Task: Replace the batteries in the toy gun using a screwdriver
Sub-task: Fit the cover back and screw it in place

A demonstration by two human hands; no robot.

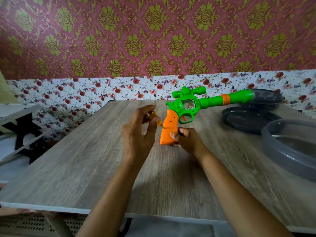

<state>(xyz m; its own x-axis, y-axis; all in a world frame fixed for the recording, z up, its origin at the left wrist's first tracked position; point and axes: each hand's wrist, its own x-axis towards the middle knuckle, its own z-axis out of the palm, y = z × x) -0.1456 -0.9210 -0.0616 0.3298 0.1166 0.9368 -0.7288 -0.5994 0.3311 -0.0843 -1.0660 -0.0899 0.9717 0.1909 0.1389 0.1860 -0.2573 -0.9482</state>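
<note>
Toy gun (196, 106), green body, orange grip, held above wooden table (77, 159), barrel pointing right and away, grip end down near tabletop. Gripped at lower grip by right hand (185, 137), thumb on near face. Yellow-handled screwdriver (154, 118) pinched in left hand (138, 132), tip against left edge of orange grip. To the right on table: two dark round lids (248, 119), clear round container (290, 147). Floral-patterned wall (153, 40) behind.

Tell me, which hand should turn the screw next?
Left. The left hand already holds the screwdriver, tip at the gun grip, while the right hand steadies it.
</note>
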